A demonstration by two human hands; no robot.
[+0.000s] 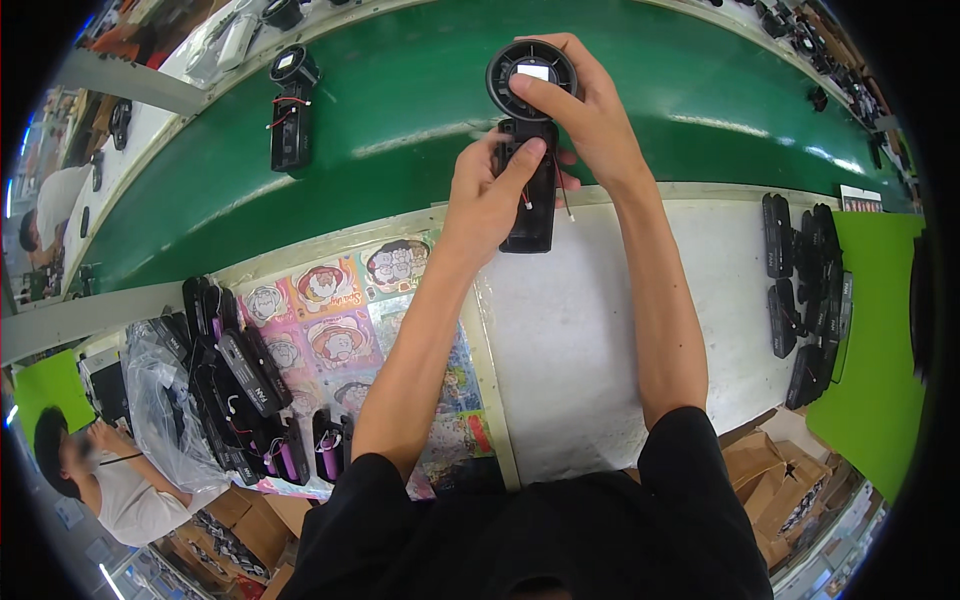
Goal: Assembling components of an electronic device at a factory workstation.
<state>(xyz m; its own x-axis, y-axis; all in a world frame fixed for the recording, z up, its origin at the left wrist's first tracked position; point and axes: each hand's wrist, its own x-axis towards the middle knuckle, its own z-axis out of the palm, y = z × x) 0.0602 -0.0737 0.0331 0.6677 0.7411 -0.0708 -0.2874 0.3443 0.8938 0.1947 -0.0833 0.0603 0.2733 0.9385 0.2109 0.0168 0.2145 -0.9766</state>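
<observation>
Over the near edge of the green belt I hold a black handheld fan (pixel 528 230), its handle toward me. My left hand (pixel 484 190) is wrapped round the upper handle, the thumb pressed on its front. My right hand (pixel 592 112) grips the round fan head (pixel 497 98) from the right, the thumb on the hub beside a white square label. Thin wires with small white connectors hang by the handle. Whether head and handle are fully joined, I cannot tell. A similar black fan (pixel 290 135) with red wires lies on the belt to the left.
The green belt (pixel 400 100) crosses the far side. Before me is a white work surface (pixel 565 350), with a picture-covered mat (pixel 335 340) left. Black handle parts are piled left (pixel 250 375) and right (pixel 825 270). A co-worker (pixel 120 480) sits at far left.
</observation>
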